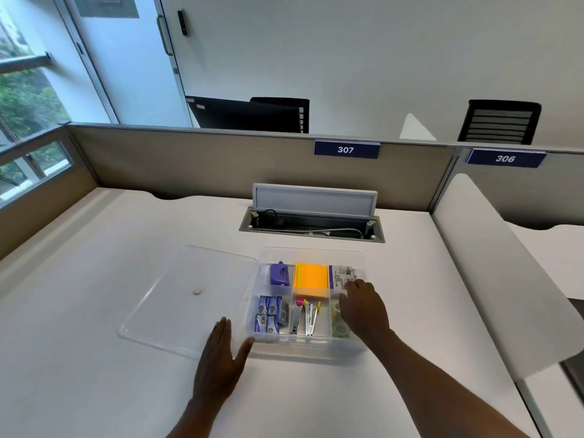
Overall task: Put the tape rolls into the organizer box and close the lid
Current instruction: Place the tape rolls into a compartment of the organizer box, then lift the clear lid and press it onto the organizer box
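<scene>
Right hand (363, 306) reaches down into the front right compartment of the box (311, 350), fingers loosely bent over the tape rolls (339, 327). Whether it grips a roll or merely settles one in place cannot be told, since the palm hides the contact. Two greenish clear rolls show beneath and in front of it, lying one behind the other in that narrow slot, which suits their width. Left hand (221, 352) lies flat and spread on the worktop (94, 311), thumb touching the box's front left corner, most likely to steady the box against the push of the other hand; it holds nothing.

The lid (177, 298) lies open to the left of the box, flat on the worktop and apparently joined along the box's left wall, so it is ready to swing over. Other compartments hold a purple punch (279, 275), orange notes (311, 279), staple boxes (268, 314), staplers (305, 317) and a printed packet (341, 275) behind the right hand.

No rolls are visible outside the box, so closing the lid seems the step left.
</scene>
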Demonstrator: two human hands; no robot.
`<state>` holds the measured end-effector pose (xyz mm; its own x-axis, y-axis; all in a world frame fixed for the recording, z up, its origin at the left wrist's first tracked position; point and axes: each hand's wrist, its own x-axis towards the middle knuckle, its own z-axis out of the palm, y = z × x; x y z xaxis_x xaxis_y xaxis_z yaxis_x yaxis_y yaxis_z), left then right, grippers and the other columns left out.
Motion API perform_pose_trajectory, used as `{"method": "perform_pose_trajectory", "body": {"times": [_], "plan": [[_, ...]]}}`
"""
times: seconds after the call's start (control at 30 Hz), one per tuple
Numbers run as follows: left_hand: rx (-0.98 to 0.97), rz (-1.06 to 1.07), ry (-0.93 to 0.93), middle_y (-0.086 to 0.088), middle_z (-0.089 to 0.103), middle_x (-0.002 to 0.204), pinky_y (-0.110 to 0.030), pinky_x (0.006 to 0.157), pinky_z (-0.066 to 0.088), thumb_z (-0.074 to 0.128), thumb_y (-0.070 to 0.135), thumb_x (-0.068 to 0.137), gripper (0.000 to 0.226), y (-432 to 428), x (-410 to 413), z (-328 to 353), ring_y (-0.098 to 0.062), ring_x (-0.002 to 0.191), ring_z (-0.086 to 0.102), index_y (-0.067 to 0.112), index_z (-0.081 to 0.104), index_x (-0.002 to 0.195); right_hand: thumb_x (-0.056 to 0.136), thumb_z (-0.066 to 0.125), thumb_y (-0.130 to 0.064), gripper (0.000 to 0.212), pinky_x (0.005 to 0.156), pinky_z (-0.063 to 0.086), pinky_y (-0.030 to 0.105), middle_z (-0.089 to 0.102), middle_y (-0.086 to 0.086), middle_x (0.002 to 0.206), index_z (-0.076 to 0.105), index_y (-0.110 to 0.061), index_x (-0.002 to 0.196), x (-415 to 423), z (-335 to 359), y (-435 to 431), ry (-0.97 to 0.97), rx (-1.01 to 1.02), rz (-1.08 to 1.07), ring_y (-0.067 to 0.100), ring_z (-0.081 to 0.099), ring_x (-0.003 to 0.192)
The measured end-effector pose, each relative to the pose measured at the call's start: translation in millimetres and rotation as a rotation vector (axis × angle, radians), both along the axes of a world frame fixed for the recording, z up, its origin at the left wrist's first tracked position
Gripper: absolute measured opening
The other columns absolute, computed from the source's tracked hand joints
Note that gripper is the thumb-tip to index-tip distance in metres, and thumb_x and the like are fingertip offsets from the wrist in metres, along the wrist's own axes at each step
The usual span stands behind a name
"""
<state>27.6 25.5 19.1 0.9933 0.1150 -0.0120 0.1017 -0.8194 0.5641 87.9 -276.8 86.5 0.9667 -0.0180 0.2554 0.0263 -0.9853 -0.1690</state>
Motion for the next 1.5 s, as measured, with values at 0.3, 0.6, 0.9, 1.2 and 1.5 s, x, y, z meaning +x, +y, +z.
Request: {"method": "perform_pose_trajectory", "body": {"times": [0.3,0.6,0.9,1.2,1.5], "plan": [[0.122,0.272,0.007,-0.026,0.049,0.138,-0.051,0.105,0.040,0.063,0.018,0.085,0.054,32.6,12.0,3.0,-0.041,0.128,0.044,-0.005,0.048,0.131,0.086,0.064,-0.013,0.018,0.066,0.058,0.037,0.071,0.019,0.092,0.068,0.001,0.096,5.4,4.2,21.8,-0.005,0.003,0.004,0.032,0.067,0.080],[0.047,0.406,0.068,-0.026,0.035,0.147,-0.054,0.106,0.035,0.059,0.028,0.086,0.062,87.1,56.9,29.4,-0.044,0.131,0.035,-0.001,0.037,0.136,0.084,0.062,-0.007,0.016,0.073,0.056,0.041,0.067,0.019,0.093,0.066,0.003,0.096,22.6,26.6,116.9,-0.013,0.287,0.124,0.037,0.064,0.085],[0.158,0.312,0.114,-0.034,0.035,0.141,-0.048,0.114,0.026,0.063,0.029,0.084,0.066,156.4,91.3,32.8,-0.045,0.133,0.030,-0.011,0.038,0.131,0.091,0.048,-0.022,0.030,0.092,0.045,0.037,0.058,0.020,0.117,0.052,-0.002,0.113,26.2,21.5,249.7,0.353,0.441,0.010,0.034,0.055,0.112],[0.159,0.289,0.190,-0.032,0.048,0.125,-0.049,0.107,0.034,0.061,0.034,0.086,0.061,202.0,108.9,25.0,-0.044,0.122,0.041,-0.012,0.043,0.120,0.088,0.049,-0.013,0.033,0.098,0.049,0.033,0.063,0.021,0.122,0.057,0.005,0.113,26.1,-8.4,295.8,0.633,0.526,-0.221,0.034,0.058,0.117],[0.155,0.341,0.175,-0.024,0.062,0.108,-0.045,0.089,0.045,0.052,0.035,0.089,0.043,200.1,122.6,26.2,-0.041,0.105,0.055,-0.004,0.057,0.106,0.080,0.049,-0.006,0.015,0.072,0.061,0.037,0.068,0.021,0.097,0.056,0.000,0.091,48.9,-1.7,315.1,0.603,0.937,-0.482,0.036,0.071,0.082]]}}
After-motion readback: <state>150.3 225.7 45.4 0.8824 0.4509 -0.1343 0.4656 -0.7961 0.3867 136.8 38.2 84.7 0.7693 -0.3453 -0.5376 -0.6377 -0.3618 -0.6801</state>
